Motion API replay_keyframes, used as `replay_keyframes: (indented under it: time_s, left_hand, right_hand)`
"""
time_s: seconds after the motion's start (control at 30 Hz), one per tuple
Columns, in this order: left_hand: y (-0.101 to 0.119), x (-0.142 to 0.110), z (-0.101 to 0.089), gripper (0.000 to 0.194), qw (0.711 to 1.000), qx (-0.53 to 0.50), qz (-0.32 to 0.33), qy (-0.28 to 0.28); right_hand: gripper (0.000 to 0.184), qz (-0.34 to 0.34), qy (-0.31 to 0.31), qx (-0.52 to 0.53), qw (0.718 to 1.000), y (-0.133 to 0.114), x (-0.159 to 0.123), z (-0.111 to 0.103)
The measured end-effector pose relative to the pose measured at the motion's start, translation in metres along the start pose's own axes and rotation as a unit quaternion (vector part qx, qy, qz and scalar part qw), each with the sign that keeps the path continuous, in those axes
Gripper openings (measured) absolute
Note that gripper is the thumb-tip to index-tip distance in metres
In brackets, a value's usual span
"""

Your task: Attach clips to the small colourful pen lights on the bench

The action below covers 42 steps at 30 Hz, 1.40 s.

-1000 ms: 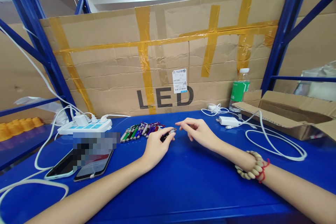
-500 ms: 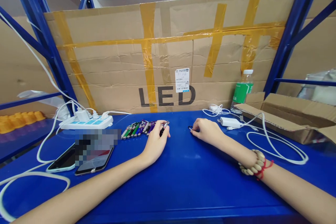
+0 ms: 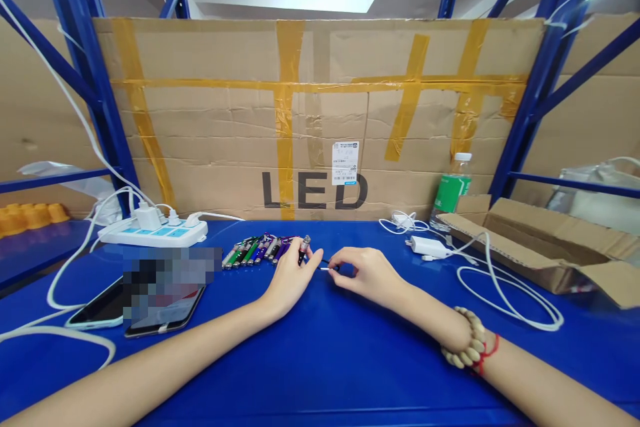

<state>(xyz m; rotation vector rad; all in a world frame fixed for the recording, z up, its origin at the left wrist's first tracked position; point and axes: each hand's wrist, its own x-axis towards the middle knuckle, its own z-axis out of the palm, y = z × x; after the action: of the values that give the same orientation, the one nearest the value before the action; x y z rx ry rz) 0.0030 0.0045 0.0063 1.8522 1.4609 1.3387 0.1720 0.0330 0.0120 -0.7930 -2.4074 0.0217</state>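
Observation:
A row of small shiny tubes [image 3: 250,251] in green, purple, black and silver, like mini keychain torches, lies on the blue tabletop [image 3: 320,360]. Just right of the row, my left hand [image 3: 289,283] closes round one black tube with a silver end [image 3: 303,248], which tilts upward between thumb and fingers. My right hand [image 3: 367,272] is close beside it, thumb and forefinger pinching a thin dark strap with a bright metal piece [image 3: 325,269]. The strap's tip reaches near my left thumb; whether it touches the tube I cannot tell.
Two phones [image 3: 165,310] lie at left, before a white power strip [image 3: 155,232] with plugs and cables. A white charger [image 3: 429,247] with a coiled cable, a green-labelled bottle [image 3: 450,193] and an open cardboard box [image 3: 540,240] stand right. Cardboard [image 3: 225,140] walls the back.
My right hand has moved left toward my left hand, bringing the thin dark strap with it. My left hand keeps hold of the black tube. The view has tilted slightly.

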Motion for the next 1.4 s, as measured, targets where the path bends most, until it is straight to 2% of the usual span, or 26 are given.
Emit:
replay_keyframes:
  time_s: [0.13, 0.27, 0.43, 0.57, 0.73, 0.9, 1.13, 1.4]
  left_hand:
    - [-0.002, 0.0, 0.002, 0.016, 1.0, 0.008, -0.002, -0.019]
    - [-0.003, 0.0, 0.002, 0.015, 0.999, -0.002, 0.022, -0.039]
    - [-0.001, 0.0, 0.0, 0.017, 0.997, -0.03, 0.039, -0.061]
    - [0.001, -0.001, 0.0, 0.018, 0.995, -0.031, 0.051, -0.079]
    - [0.001, -0.001, 0.001, 0.019, 0.994, -0.002, 0.07, -0.082]
    - [0.002, -0.002, 0.001, 0.019, 0.992, 0.004, 0.107, -0.072]
    - [0.002, -0.005, 0.0, 0.019, 0.988, 0.007, 0.135, -0.078]
    - [0.002, -0.005, 0.0, 0.02, 0.984, 0.019, 0.152, -0.094]
  right_hand:
    - [0.011, -0.033, 0.016, -0.016, 0.999, 0.0, 0.0, 0.001]
    - [0.013, -0.037, 0.006, -0.027, 0.999, 0.0, 0.0, 0.0]
    - [0.029, -0.017, -0.006, -0.028, 0.999, -0.002, -0.002, 0.001]
    - [0.023, -0.042, -0.045, -0.086, 0.994, -0.007, -0.002, 0.001]
    - [0.02, -0.053, -0.061, -0.115, 0.99, -0.011, -0.002, 0.005]
    - [0.018, -0.067, -0.036, -0.105, 0.992, -0.008, -0.002, 0.009]
    - [0.019, -0.089, -0.005, -0.019, 0.996, -0.005, -0.002, 0.006]
    - [0.02, -0.071, 0.025, 0.027, 0.997, -0.008, -0.001, 0.007]
